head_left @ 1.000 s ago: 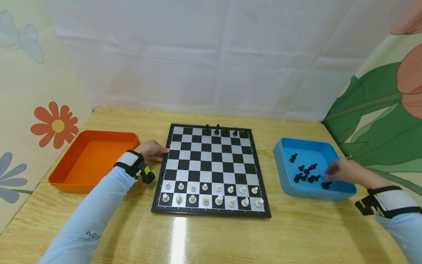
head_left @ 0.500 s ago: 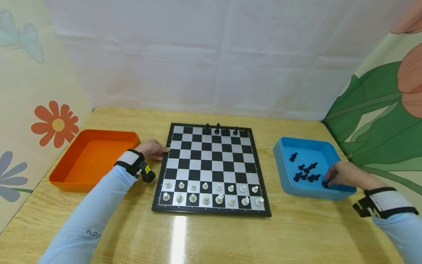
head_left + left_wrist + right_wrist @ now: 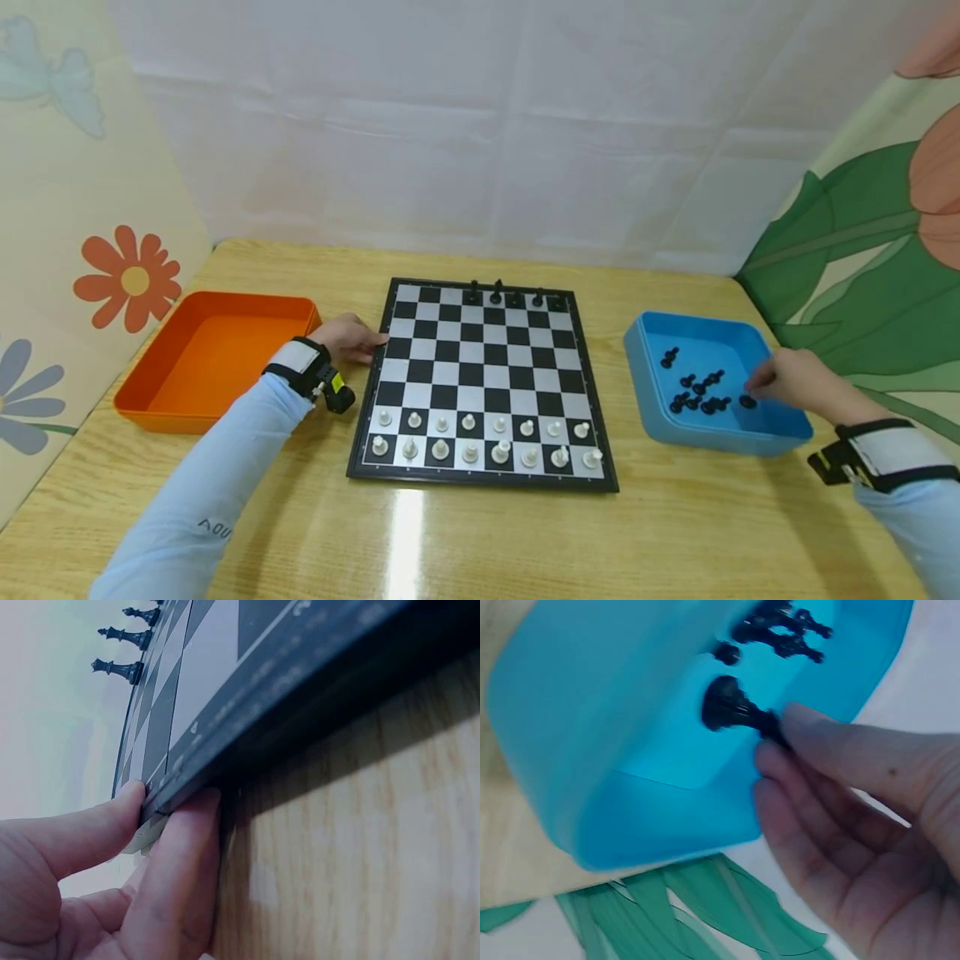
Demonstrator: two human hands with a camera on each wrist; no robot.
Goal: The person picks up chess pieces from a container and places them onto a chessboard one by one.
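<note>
A: What is the right hand [image 3: 787, 382] doing?

B: It is over the blue tray [image 3: 637, 379] at the right of the worktop [image 3: 480, 542], with thumb and fingertips pinched on a black chess piece [image 3: 747, 401]. The right wrist view shows that piece [image 3: 731, 707] gripped by its thin end, its round base pointing away from the fingers [image 3: 810, 731], above the tray's floor.

A: What lies around it?

B: A loose cluster of other black pieces [image 3: 697, 396] lies in the same tray, just left of the held one, with one more pair [image 3: 667, 357] farther back. The tray wall stands between the hand and the chessboard [image 3: 480, 383].

A: And the left hand [image 3: 347, 337]?

B: It is at the left edge of the chessboard. The head view only shows it resting there. The left wrist view shows more: the thumb [image 3: 90, 832] lies on the board's top rim and a finger [image 3: 180, 877] presses against its side, so the board's edge is lightly pinched.

A: What else is on the worktop?

B: An orange tray [image 3: 150, 408] sits to the left of the left hand. On the board, two rows of white pieces [image 3: 483, 437] fill the near side and four black pieces [image 3: 504, 294] stand on the far row; the left wrist view catches three of them in profile [image 3: 120, 636].
</note>
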